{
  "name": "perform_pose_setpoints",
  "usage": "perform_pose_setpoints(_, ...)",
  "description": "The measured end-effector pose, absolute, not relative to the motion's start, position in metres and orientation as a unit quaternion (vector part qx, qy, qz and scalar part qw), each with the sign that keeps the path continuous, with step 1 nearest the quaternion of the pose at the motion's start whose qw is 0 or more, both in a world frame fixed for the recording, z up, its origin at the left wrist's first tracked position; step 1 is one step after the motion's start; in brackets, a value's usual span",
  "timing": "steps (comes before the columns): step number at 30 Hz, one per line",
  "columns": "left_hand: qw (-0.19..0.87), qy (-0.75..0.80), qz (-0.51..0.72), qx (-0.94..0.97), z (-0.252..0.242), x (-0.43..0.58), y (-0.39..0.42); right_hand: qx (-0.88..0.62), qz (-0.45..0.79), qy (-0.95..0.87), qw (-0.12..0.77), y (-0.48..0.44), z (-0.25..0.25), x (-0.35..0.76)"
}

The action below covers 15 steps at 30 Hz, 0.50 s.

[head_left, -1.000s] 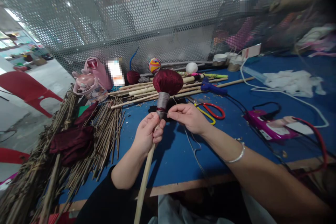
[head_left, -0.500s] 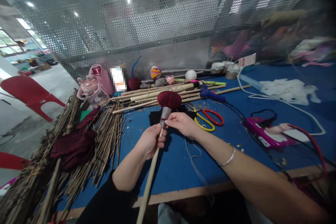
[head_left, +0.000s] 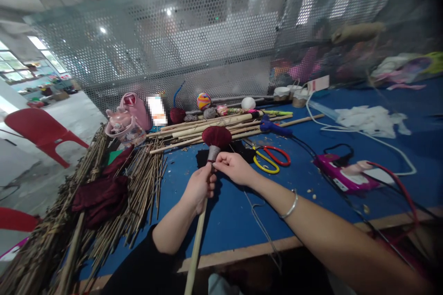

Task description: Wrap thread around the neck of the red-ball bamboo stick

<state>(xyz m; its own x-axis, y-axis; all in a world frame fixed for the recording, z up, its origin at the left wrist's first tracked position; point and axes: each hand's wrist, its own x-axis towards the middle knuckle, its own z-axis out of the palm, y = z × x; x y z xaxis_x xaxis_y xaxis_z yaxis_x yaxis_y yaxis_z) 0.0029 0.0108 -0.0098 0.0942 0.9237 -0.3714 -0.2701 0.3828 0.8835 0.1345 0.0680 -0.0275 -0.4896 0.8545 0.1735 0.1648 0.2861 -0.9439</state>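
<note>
A pale wooden stick (head_left: 196, 252) rises from my lap, topped by a round maroon cloth-covered head (head_left: 217, 137). Grey string (head_left: 213, 152) is wound around the neck below the head. My left hand (head_left: 200, 186) is closed around the stick just under the winding. At the lower end of the winding, my right hand (head_left: 234, 169) pinches the string with thumb and forefinger; the fingertips nearly meet those of the left. Loose string (head_left: 258, 216) trails from below the right hand over the table edge. A black cloth (head_left: 202, 158) lies behind the hands.
Scissors (head_left: 268, 159) and a blue glue gun (head_left: 273, 125) lie to the right, before a purple power strip (head_left: 341, 175). Peeled sticks (head_left: 194, 130) lie across the back. Twig bundles (head_left: 138, 193) and maroon fabric (head_left: 100, 198) cover the left. A perforated metal screen (head_left: 187, 50) stands behind.
The view has shifted slightly. The stick's head has moved a little left and down relative to the hands' surroundings. Both hands stay at the winding, with the right fingertips closer to the left thumb.
</note>
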Motion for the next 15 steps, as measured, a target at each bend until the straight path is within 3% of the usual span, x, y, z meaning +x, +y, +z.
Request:
perform_pose_setpoints(5, 0.642, 0.509, 0.466, 0.335, -0.007, 0.003, 0.023, -0.361, 0.509, -0.68, 0.384, 0.077, -0.018, 0.128)
perform_pose_setpoints(11, 0.646, 0.49, 0.496, 0.311, -0.014, -0.006, 0.023, -0.368, 0.549, -0.675, 0.329, 0.089, -0.015, 0.117)
perform_pose_setpoints(15, 0.648, 0.484, 0.496, 0.314, -0.015, -0.012, 0.017, -0.309, 0.651, -0.628, 0.293, 0.081, -0.016, 0.121)
